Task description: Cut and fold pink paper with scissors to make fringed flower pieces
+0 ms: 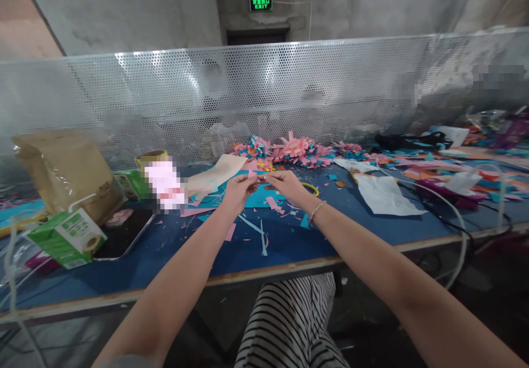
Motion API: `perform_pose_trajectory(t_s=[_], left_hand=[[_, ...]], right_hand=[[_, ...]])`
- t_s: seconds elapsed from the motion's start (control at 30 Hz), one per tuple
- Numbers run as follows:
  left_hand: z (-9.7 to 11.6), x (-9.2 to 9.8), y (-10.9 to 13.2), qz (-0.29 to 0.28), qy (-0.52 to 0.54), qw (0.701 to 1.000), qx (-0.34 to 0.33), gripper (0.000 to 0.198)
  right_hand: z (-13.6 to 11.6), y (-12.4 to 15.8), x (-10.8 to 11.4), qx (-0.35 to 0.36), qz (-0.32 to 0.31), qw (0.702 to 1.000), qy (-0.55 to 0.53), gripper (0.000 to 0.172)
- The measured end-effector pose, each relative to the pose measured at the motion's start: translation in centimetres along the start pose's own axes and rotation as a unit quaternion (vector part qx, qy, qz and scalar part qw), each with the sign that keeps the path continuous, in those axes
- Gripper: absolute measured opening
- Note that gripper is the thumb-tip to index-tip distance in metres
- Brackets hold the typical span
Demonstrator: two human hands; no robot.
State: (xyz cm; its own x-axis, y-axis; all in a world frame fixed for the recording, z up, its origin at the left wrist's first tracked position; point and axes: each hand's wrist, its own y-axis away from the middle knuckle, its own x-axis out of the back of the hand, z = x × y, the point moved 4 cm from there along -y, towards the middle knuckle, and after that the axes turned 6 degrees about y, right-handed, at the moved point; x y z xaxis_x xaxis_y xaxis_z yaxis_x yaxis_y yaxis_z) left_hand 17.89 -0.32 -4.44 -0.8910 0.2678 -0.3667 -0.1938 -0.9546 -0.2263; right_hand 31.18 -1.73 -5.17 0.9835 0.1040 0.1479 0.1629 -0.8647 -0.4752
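Observation:
Both hands meet over the middle of the blue table. My left hand is closed in a pinch, and a small piece of pink paper shows at its fingertips. My right hand is also closed, its fingertips touching those of the left; whatever lies between them is too small to make out. Beneath the hands lies a turquoise paper sheet. Pink scraps and thin pale blue paper strips are scattered nearer the table's front edge. Just beyond is a heap of pink and blue fringed paper flowers.
A brown paper bag, a green and white carton, a dark tray and a lit, blurred phone screen stand at left. Crumpled white paper and a pale cable lie at right. A perforated metal screen borders the back.

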Motion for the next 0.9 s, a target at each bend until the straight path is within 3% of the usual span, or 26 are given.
perform_pose_trajectory(t_s=[0.23, 0.43, 0.7, 0.9], left_hand=[[0.6, 0.2, -0.2, -0.031, -0.123, 0.989, -0.081, 0.018], [1.3, 0.3, -0.2, -0.042, -0.241, 0.960, -0.138, 0.020], [2.2, -0.4, 0.5, -0.053, -0.327, 0.925, -0.186, 0.015], [2.5, -0.8, 1.0, -0.065, -0.340, 0.921, -0.179, 0.017]], right_hand=[[0.3, -0.1, 0.0, -0.044, -0.008, 0.994, -0.100, 0.030], [0.4, -0.2, 0.1, -0.045, -0.033, 0.993, -0.101, 0.028], [0.1, 0.1, 0.1, -0.058, -0.056, 0.991, -0.105, 0.029], [0.1, 0.2, 0.1, -0.064, -0.077, 0.987, -0.125, 0.027]])
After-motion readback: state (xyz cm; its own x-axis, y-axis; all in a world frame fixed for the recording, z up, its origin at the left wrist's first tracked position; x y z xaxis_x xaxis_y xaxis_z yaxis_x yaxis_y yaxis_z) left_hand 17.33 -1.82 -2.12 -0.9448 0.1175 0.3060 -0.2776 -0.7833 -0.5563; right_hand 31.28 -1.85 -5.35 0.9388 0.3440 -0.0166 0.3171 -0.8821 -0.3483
